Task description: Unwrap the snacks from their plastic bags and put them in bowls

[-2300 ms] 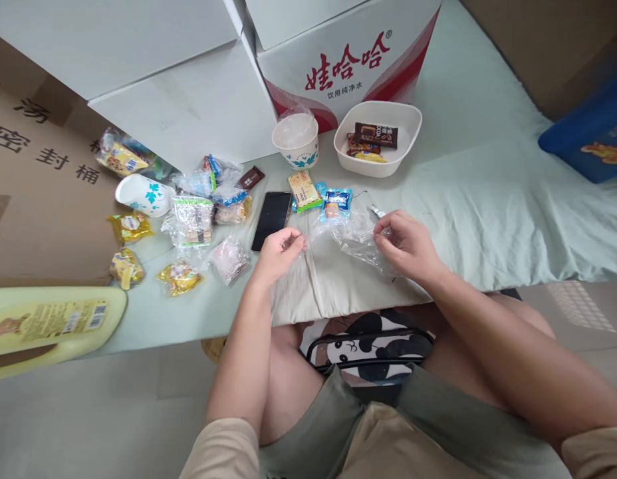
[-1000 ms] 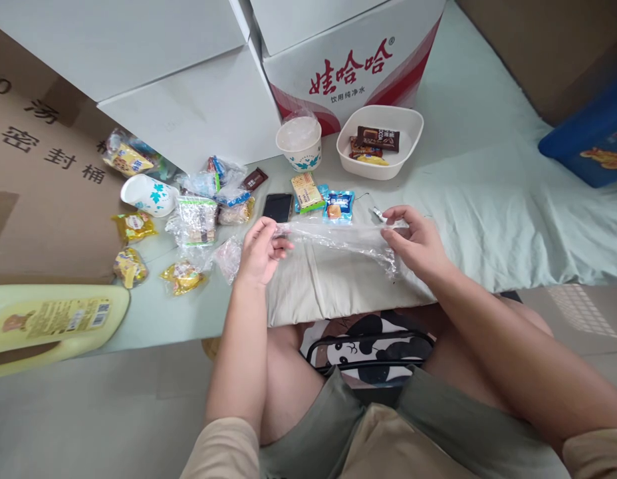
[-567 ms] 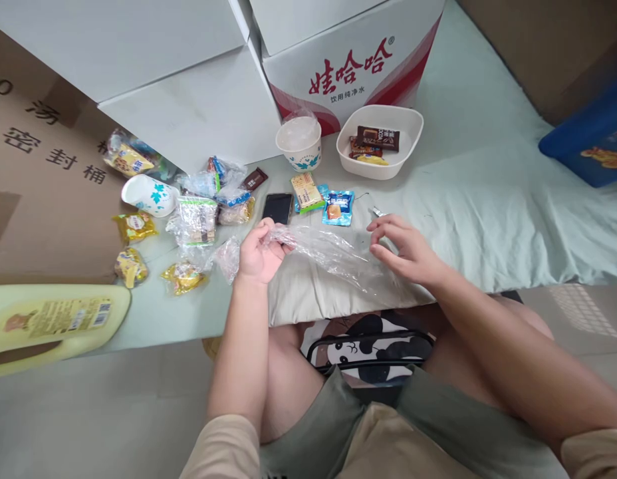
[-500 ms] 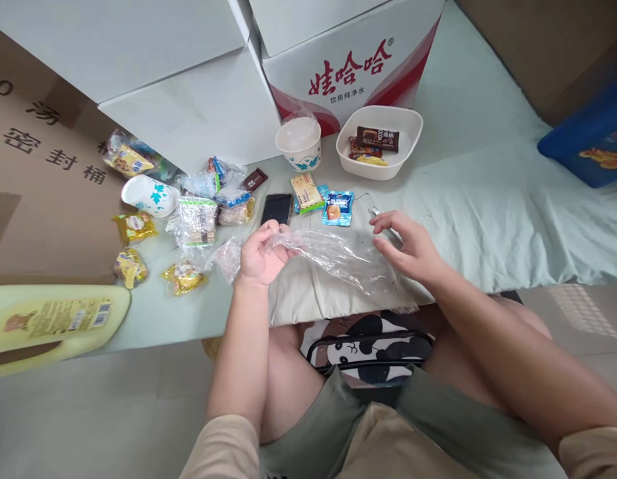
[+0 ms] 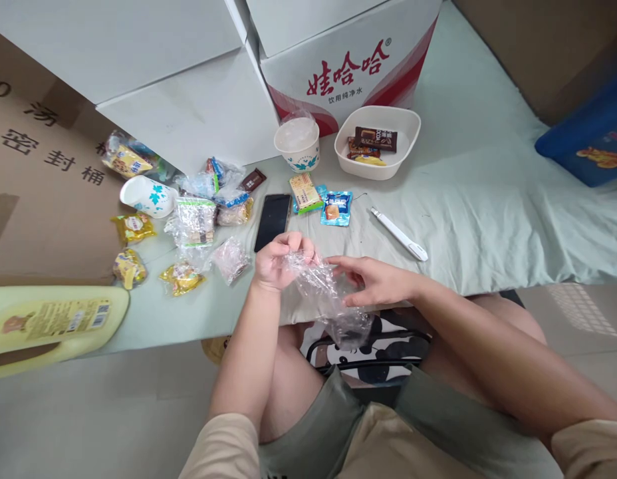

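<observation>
My left hand [image 5: 276,263] is closed on the top of a crumpled clear plastic bag [image 5: 328,299], which hangs down over the table's front edge. My right hand [image 5: 371,281] lies against the bag's right side with its fingers stretched out and apart. A black phone [image 5: 272,213] lies just beyond my left hand. A white pen-like stick [image 5: 399,234] rests on the pale green cloth [image 5: 488,219] to the right. Two snack packets, one green and tan [image 5: 304,193] and one blue [image 5: 337,207], lie behind the phone.
A white bowl [image 5: 405,154] holds chocolate bars. A paper cup [image 5: 297,145] stands by the red-and-white box [image 5: 348,60]. Several wrapped snacks [image 5: 193,223] and a tipped cup [image 5: 147,196] lie at left. A yellow bottle [image 5: 54,326] lies near the left edge, a blue box [image 5: 588,136] at far right.
The bag, stretched wide between both hands a second ago, is now bunched in my left hand. My right hand let go of its end and moved left, uncovering the white stick.
</observation>
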Demonstrator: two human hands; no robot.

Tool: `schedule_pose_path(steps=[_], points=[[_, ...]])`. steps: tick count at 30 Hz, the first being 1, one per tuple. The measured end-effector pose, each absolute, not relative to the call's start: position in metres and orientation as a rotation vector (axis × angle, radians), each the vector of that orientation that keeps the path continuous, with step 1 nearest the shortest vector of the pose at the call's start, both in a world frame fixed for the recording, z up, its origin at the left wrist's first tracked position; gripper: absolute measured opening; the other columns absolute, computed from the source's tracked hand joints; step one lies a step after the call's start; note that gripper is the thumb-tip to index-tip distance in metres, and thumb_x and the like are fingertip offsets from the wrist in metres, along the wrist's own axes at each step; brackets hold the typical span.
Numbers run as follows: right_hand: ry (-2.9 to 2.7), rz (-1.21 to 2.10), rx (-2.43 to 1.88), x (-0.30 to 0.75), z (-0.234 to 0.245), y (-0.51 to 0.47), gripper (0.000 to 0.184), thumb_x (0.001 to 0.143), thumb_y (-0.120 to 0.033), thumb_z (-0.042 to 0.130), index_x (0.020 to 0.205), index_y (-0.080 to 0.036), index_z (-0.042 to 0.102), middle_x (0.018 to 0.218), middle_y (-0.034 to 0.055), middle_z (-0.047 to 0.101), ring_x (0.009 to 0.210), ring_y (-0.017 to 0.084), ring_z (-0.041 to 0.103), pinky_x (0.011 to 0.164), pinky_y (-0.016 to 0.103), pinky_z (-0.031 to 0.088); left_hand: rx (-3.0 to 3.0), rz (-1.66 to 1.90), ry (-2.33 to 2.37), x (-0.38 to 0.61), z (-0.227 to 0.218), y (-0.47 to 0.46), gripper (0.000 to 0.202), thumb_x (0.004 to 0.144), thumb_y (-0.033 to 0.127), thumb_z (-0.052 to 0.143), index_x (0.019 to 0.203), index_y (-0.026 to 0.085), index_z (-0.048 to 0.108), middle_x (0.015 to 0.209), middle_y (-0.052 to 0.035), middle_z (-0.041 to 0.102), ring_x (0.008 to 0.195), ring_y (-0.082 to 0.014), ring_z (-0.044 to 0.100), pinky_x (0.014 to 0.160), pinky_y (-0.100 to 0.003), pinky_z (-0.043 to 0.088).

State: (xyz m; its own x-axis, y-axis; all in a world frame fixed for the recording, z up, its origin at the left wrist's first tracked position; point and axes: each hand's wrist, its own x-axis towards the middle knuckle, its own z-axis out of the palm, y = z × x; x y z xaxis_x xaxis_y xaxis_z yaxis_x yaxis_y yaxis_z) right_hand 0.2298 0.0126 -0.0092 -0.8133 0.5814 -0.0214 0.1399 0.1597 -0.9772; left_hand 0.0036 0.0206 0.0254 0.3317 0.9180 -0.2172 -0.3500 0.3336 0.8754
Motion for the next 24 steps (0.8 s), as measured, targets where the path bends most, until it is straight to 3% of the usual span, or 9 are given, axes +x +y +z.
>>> schedule_pose_path(steps=[3,6,9,12,15,20,22,24], points=[[-2.113,1.640,-0.637,0.224,-0.007,0.012,0.054,0.077,-0.034,0.076,0.127,-0.021,0.060,0.104,0.0047,0.064,0.073,0.013,0.052,0.070,0.030,0.050,0.801,1.001,0.913,0.003,0.023,0.016,0.053,0.061,0.053,0.064,0.050,0.022,0.023,0.051,-0.0063,0.047,0.057,-0.0229,0.052,0.058,-0.042,0.047],[-2.051,1.583,-0.564,0.219,-0.002,0.011,0.023,0.079,-0.036,0.074,0.091,-0.018,0.065,0.101,0.0051,0.059,0.094,0.018,0.057,0.088,0.035,0.049,0.774,1.044,0.937,0.004,0.022,0.012,0.059,0.064,0.061,0.060,0.052,0.022,0.018,0.048,-0.0049,0.043,0.054,-0.0226,0.052,0.057,-0.044,0.047],[-1.928,1.795,-0.543,0.215,0.001,0.008,0.022,0.085,-0.034,0.065,0.074,-0.019,0.055,0.080,-0.0004,0.056,0.078,0.015,0.055,0.076,0.030,0.048,0.788,1.081,0.959,0.005,0.024,0.014,0.055,0.067,0.062,0.059,0.055,0.022,0.023,0.048,-0.0029,0.044,0.053,-0.0213,0.054,0.056,-0.041,0.048],[-1.720,1.945,-0.626,0.214,0.000,0.007,0.027,0.084,-0.033,0.063,0.069,-0.021,0.044,0.070,-0.0028,0.055,0.067,0.012,0.052,0.066,0.028,0.044,0.787,1.136,1.031,0.006,0.025,0.024,0.037,0.073,0.056,0.061,0.073,0.023,0.044,0.063,-0.0013,0.058,0.059,-0.0198,0.061,0.058,-0.034,0.050],[-1.516,1.882,-0.786,0.215,-0.003,0.010,0.030,0.082,-0.033,0.064,0.068,-0.022,0.039,0.068,-0.0028,0.056,0.063,0.011,0.053,0.062,0.027,0.043,0.668,1.206,1.157,0.007,0.021,0.034,0.038,0.077,0.056,0.061,0.098,0.025,0.051,0.078,-0.0013,0.068,0.068,-0.0187,0.069,0.060,-0.029,0.052],[-1.288,1.675,-1.040,0.217,-0.009,0.019,0.027,0.080,-0.031,0.063,0.072,-0.024,0.038,0.068,-0.0034,0.055,0.063,0.013,0.058,0.062,0.030,0.047,0.557,0.878,1.035,0.016,0.013,0.033,0.054,0.077,0.064,0.063,0.102,0.016,0.061,0.093,-0.0136,0.075,0.089,-0.0267,0.074,0.070,-0.034,0.059],[-1.255,1.641,-1.084,0.217,-0.011,0.021,0.024,0.079,-0.031,0.062,0.076,-0.024,0.040,0.068,-0.0040,0.054,0.062,0.013,0.058,0.061,0.031,0.047,0.596,0.750,0.999,0.020,0.011,0.028,0.052,0.071,0.055,0.076,0.102,0.015,0.063,0.093,-0.0134,0.076,0.086,-0.0257,0.075,0.069,-0.033,0.059],[-1.248,1.650,-1.111,0.217,-0.012,0.022,0.020,0.079,-0.031,0.062,0.084,-0.024,0.043,0.068,-0.0045,0.054,0.061,0.014,0.059,0.060,0.031,0.046,0.643,0.786,1.028,0.024,0.010,0.026,0.046,0.063,0.037,0.086,0.097,0.017,0.062,0.085,-0.0067,0.075,0.071,-0.0179,0.073,0.063,-0.026,0.057]])
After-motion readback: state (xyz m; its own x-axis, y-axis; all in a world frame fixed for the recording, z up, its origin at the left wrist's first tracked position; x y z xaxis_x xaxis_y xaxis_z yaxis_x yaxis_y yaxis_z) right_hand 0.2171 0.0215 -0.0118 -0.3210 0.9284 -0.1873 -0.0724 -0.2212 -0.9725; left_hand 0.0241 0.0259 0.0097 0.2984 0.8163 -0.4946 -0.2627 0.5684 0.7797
